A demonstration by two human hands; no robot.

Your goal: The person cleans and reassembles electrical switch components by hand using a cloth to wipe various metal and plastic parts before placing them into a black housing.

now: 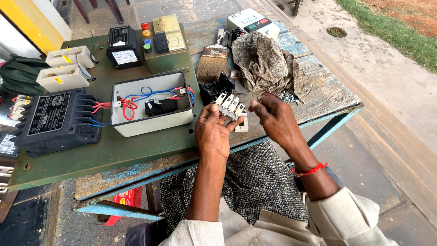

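My left hand [212, 132] holds a small white switch block with metal terminals [230, 105] above the front edge of the worn wooden table [318, 98]. My right hand [273, 117] is just right of the block, fingers curled, thumb and forefinger pinched near its end; whether they hold a small part I cannot tell. A black plastic part [217, 88] lies on the table right behind the block. A red thread is tied around my right wrist.
A white open box with red and blue wires [151, 103] sits left of my hands on a green panel [123, 148]. Also here: a black ribbed unit [55, 120], two white ceramic blocks [63, 68], a paintbrush [212, 61], a patterned cloth [266, 66], loose screws [287, 96], a grey meter [250, 22].
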